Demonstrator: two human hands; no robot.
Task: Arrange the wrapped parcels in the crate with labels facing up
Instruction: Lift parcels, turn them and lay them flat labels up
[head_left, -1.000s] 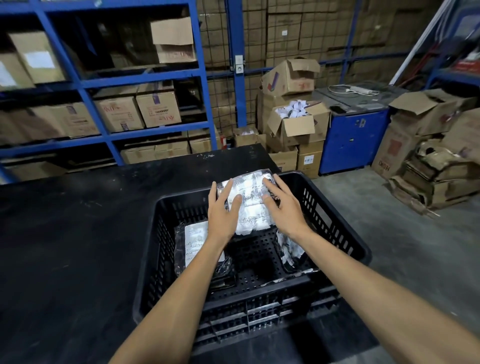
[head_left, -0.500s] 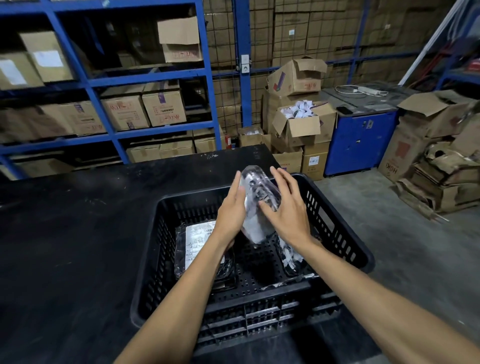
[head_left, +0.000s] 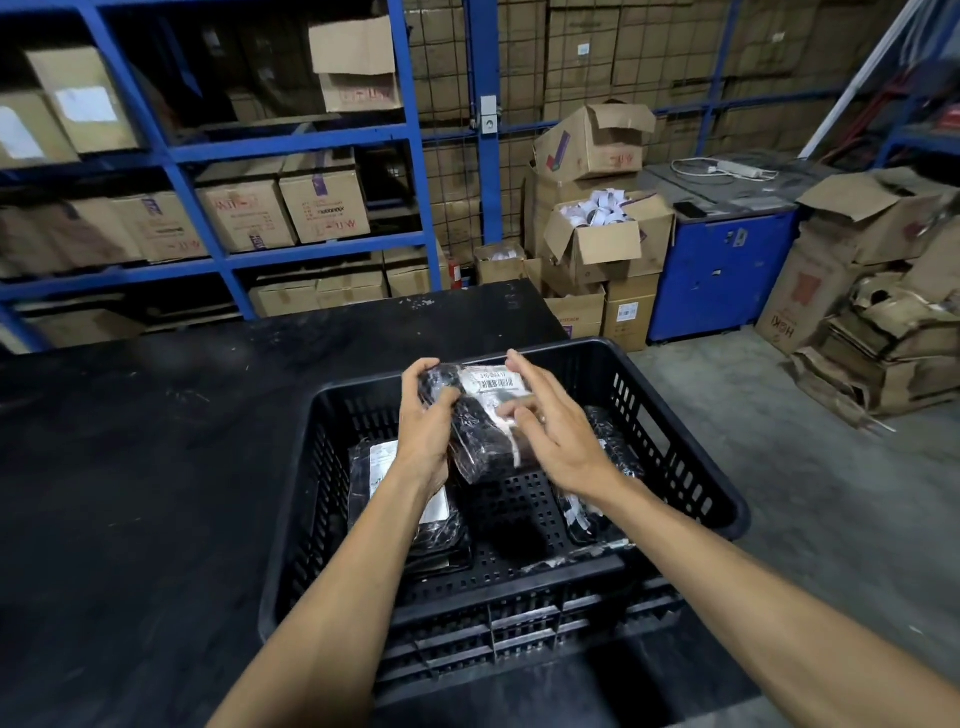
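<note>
Left hand (head_left: 423, 434) fingers pinch the parcel (head_left: 488, 421), right hand (head_left: 558, 434) spread over it. Lower it flat, label (head_left: 493, 383) up, into the crate (head_left: 691, 457) gap below your fingers.

3 wrapped parcels (head_left: 485, 421), 1 crate (head_left: 691, 462), 2 hands (head_left: 426, 431).

Both bare forearms are extended forward from 6 o'clock, converging toward the centre. The left hand (head_left: 423, 431) is curled, thumb at 12 o'clock, clasped on a wrapped parcel (head_left: 485, 415). The right hand (head_left: 553, 431) is held flat, fingers spread toward 11 o'clock, laid against that parcel.
</note>
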